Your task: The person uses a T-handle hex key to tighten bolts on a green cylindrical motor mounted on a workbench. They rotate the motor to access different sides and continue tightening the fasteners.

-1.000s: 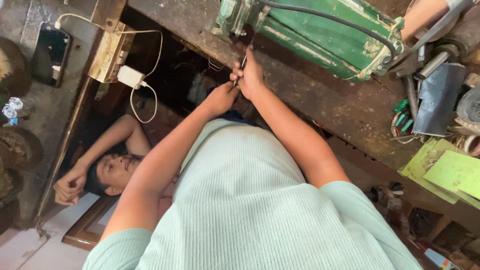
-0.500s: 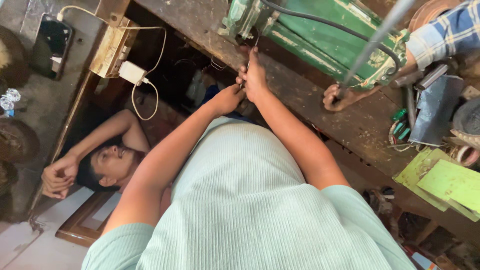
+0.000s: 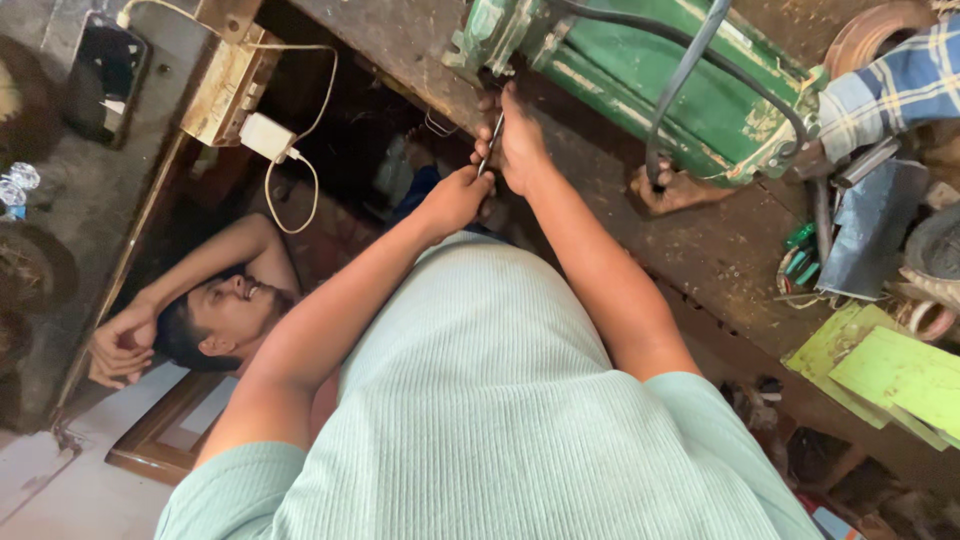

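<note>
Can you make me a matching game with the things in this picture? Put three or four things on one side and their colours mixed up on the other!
Things:
1. machine body
2. charger plug
3. co-worker's sleeve
4. flat sheets

Colours:
A. white
B. blue checked
C. dark green, worn
D. yellow-green

Pairs: 1-C, 2-A, 3-B, 4-D

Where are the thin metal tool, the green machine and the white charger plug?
thin metal tool (image 3: 492,143), head view, on its shaft between the two hands.
green machine (image 3: 640,75), head view, on its painted side.
white charger plug (image 3: 264,136), head view, on the plug's body.
</note>
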`<state>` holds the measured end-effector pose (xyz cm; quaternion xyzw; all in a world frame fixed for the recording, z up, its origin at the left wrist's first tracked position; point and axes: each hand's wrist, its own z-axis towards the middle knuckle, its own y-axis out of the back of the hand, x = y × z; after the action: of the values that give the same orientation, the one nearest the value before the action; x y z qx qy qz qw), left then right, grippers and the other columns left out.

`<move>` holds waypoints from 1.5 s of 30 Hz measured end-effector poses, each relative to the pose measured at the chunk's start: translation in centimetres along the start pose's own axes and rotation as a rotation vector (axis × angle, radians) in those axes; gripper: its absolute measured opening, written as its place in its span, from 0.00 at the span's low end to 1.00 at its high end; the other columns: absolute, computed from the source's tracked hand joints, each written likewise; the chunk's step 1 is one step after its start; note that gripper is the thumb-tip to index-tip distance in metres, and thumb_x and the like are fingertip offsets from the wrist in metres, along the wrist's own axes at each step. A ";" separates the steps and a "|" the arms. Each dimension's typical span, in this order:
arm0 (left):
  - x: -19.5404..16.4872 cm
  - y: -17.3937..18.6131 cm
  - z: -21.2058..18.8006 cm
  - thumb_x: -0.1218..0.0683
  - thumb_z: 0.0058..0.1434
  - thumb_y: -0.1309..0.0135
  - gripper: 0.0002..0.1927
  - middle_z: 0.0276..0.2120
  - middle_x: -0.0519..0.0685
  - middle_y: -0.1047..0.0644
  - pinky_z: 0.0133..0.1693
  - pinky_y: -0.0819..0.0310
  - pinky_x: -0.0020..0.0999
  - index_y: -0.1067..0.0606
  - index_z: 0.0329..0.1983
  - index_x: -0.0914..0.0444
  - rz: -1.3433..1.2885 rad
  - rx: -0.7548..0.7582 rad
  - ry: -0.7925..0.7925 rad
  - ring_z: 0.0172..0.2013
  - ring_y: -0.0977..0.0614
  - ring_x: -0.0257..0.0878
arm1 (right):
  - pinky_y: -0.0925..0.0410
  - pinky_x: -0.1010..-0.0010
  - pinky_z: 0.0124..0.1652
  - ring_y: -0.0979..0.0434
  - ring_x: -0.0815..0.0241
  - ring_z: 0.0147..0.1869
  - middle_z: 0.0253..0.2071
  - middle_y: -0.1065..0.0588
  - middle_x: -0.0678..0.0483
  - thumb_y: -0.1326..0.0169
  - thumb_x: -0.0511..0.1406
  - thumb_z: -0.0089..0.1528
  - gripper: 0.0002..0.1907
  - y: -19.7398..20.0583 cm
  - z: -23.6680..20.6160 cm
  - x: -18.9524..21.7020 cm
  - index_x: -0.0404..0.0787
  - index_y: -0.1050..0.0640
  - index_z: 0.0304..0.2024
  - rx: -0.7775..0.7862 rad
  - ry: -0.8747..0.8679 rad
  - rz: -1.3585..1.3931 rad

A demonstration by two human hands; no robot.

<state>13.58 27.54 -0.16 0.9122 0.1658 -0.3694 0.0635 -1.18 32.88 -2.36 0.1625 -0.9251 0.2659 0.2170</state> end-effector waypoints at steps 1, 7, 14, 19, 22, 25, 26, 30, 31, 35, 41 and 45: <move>-0.2 0.1 -0.2 0.45 0.72 0.55 0.21 0.31 0.57 0.21 0.37 0.29 0.40 0.25 0.44 0.70 0.028 -0.007 0.008 0.31 0.22 0.44 | 0.34 0.65 0.26 0.37 0.63 0.20 0.22 0.36 0.58 0.56 0.56 0.68 0.24 -0.1 0.0 -0.4 0.44 0.28 0.45 -0.011 0.014 0.040; 0.3 0.0 0.1 0.43 0.69 0.58 0.24 0.46 0.65 0.21 0.50 0.28 0.46 0.26 0.52 0.67 0.276 -0.096 -0.072 0.50 0.20 0.60 | 0.46 0.71 0.22 0.47 0.68 0.20 0.21 0.41 0.61 0.54 0.53 0.71 0.21 0.3 1.0 -1.9 0.43 0.29 0.42 -0.014 0.033 0.235; -3.2 0.7 -0.9 0.45 0.72 0.59 0.24 0.47 0.68 0.21 0.53 0.29 0.48 0.24 0.51 0.69 0.403 -0.102 -0.223 0.50 0.20 0.62 | 0.49 0.73 0.20 0.50 0.68 0.17 0.18 0.43 0.62 0.56 0.54 0.69 0.17 -0.8 1.3 0.4 0.51 0.34 0.37 -0.091 -0.132 0.284; -6.8 1.0 -4.0 0.45 0.69 0.58 0.25 0.41 0.69 0.19 0.47 0.26 0.50 0.24 0.47 0.71 0.145 0.018 -0.024 0.44 0.19 0.63 | 0.45 0.73 0.23 0.47 0.69 0.19 0.21 0.40 0.62 0.57 0.50 0.72 0.19 -0.1 0.3 1.8 0.42 0.30 0.41 0.097 -0.109 0.323; -7.3 0.9 -4.4 0.45 0.68 0.60 0.23 0.41 0.64 0.20 0.43 0.26 0.55 0.25 0.50 0.66 0.244 0.000 0.170 0.41 0.18 0.65 | 0.45 0.72 0.23 0.47 0.69 0.19 0.20 0.40 0.62 0.57 0.50 0.72 0.19 -0.7 0.0 1.2 0.42 0.30 0.41 0.042 -0.097 0.282; -6.0 0.7 -3.8 0.46 0.71 0.58 0.23 0.43 0.66 0.21 0.48 0.29 0.50 0.25 0.50 0.70 0.409 -0.118 -0.206 0.45 0.20 0.63 | 0.44 0.72 0.23 0.47 0.68 0.19 0.19 0.41 0.61 0.57 0.51 0.71 0.19 -1.2 -0.1 0.4 0.44 0.31 0.40 0.017 -0.076 0.249; -5.4 0.7 -3.4 0.45 0.71 0.58 0.23 0.42 0.66 0.20 0.48 0.28 0.50 0.25 0.49 0.70 0.404 -0.104 -0.174 0.45 0.19 0.63 | 0.44 0.71 0.23 0.47 0.68 0.18 0.19 0.41 0.61 0.57 0.51 0.71 0.18 -1.3 -0.2 0.1 0.44 0.31 0.40 0.016 -0.074 0.249; -1.8 0.7 -1.7 0.45 0.70 0.59 0.23 0.41 0.66 0.19 0.50 0.27 0.49 0.26 0.48 0.70 0.393 -0.062 -0.099 0.46 0.18 0.61 | 0.44 0.72 0.24 0.46 0.69 0.19 0.21 0.40 0.61 0.55 0.51 0.71 0.18 -0.8 0.4 -0.7 0.44 0.30 0.42 0.040 -0.035 0.296; -1.1 0.9 -1.1 0.45 0.69 0.59 0.23 0.42 0.67 0.19 0.51 0.27 0.48 0.26 0.49 0.70 0.398 -0.061 -0.103 0.47 0.18 0.61 | 0.43 0.72 0.24 0.46 0.69 0.19 0.20 0.41 0.61 0.55 0.51 0.70 0.19 -0.8 0.6 -1.2 0.44 0.30 0.41 0.029 -0.002 0.281; 1.5 0.8 0.5 0.46 0.71 0.59 0.23 0.47 0.68 0.21 0.52 0.28 0.51 0.27 0.52 0.70 0.496 -0.010 -0.200 0.50 0.21 0.63 | 0.40 0.69 0.24 0.43 0.67 0.20 0.21 0.40 0.61 0.55 0.55 0.72 0.24 -1.1 0.3 -3.0 0.42 0.33 0.36 -0.118 0.067 0.182; 1.7 1.0 -2.3 0.39 0.69 0.54 0.27 0.48 0.65 0.21 0.54 0.29 0.48 0.27 0.55 0.67 0.683 0.261 -0.143 0.51 0.20 0.58 | 0.33 0.66 0.31 0.31 0.62 0.28 0.27 0.31 0.57 0.53 0.49 0.72 0.18 0.0 -8.1 -2.0 0.41 0.29 0.40 0.158 0.172 -0.315; -1.2 2.3 -5.5 0.42 0.65 0.47 0.24 0.46 0.60 0.19 0.49 0.25 0.47 0.26 0.52 0.66 0.685 0.087 -0.277 0.48 0.18 0.56 | 0.29 0.61 0.38 0.21 0.52 0.38 0.36 0.21 0.48 0.46 0.43 0.67 0.13 -0.5 -17.7 4.5 0.41 0.21 0.45 0.254 0.857 -1.271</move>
<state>17.19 26.36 4.57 0.8580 -0.1751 -0.4532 0.1666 0.78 41.58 13.62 0.5686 -0.4520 0.2338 0.6463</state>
